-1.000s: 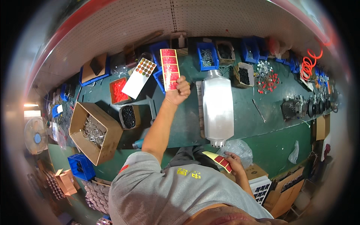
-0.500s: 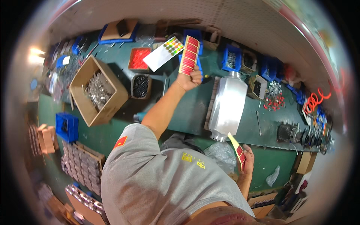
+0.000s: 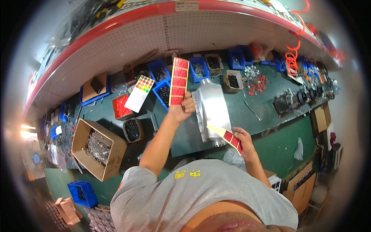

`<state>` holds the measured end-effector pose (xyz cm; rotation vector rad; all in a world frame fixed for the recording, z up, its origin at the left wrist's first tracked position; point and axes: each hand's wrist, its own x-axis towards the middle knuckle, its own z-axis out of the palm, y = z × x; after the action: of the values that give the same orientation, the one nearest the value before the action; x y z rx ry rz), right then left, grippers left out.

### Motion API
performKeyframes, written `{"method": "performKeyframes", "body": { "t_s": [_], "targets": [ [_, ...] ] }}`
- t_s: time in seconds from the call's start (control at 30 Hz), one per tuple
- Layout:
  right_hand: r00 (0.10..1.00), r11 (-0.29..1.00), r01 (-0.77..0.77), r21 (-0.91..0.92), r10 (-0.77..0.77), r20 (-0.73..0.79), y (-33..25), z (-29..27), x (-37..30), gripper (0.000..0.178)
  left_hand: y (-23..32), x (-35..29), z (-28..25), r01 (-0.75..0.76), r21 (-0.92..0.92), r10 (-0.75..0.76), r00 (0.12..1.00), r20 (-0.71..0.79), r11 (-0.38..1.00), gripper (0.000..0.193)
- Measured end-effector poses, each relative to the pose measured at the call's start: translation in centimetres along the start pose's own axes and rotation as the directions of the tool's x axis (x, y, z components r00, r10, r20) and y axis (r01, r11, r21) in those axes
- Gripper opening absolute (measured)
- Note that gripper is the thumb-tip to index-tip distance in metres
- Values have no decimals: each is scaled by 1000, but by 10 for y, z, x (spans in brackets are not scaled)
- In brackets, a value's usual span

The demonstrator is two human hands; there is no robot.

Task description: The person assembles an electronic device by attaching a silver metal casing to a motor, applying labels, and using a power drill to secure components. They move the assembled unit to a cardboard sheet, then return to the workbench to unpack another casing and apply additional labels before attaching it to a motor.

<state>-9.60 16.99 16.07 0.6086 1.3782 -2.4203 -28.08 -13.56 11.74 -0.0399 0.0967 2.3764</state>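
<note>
My left hand (image 3: 182, 110) is closed on the lower end of a long sheet of red labels (image 3: 179, 81) with yellow edges, held up over the bench. In my right hand (image 3: 246, 142) is a shorter label sheet (image 3: 233, 142), red with a bare pale yellow end. That pale end overlaps the near part of a silver metal housing (image 3: 215, 104) in the picture; whether it touches cannot be told. The housing lies on the green bench between my two hands. Left of the long sheet, a white card with round coloured stickers (image 3: 135, 99) leans over small bins.
A large cardboard box (image 3: 119, 149) of metal parts stands at left. Close by are a bin of red parts (image 3: 121, 106) and a box of black parts (image 3: 133, 130). Blue bins (image 3: 199, 69) line the back. A wrench (image 3: 252, 111) and black machine (image 3: 288, 102) lie right.
The whole view has shifted, bringing the red-edged shelf into sight. My right hand has come up with its label sheet to the housing's near end. Both hands keep their sheets.
</note>
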Motion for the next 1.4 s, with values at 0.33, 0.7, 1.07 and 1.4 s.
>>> {"method": "performKeyframes", "body": {
  "t_s": [0.33, 0.7, 1.07, 1.4],
  "targets": [
    [884, 913, 393, -105, -407, -229, -3, 14, 7, 46, -12, 64, -13, -323, 139, 351, 876, -330, 936, 86],
    [652, 442, 488, -753, -758, -22, -15, 20, 43, 39, -166, 24, 19, 64, 877, 306, 923, -233, 476, 25],
    [736, 406, 673, -619, -448, 507, -69, -22, 109, 22, -167, 58, 49, 147, 978, 449, 891, -67, -146, 18],
    [608, 338, 794, -505, -443, 660, -81, -19, 126, 16, -163, 56, 76, 309, 916, 480, 863, -156, -257, 20]
  ]
}}
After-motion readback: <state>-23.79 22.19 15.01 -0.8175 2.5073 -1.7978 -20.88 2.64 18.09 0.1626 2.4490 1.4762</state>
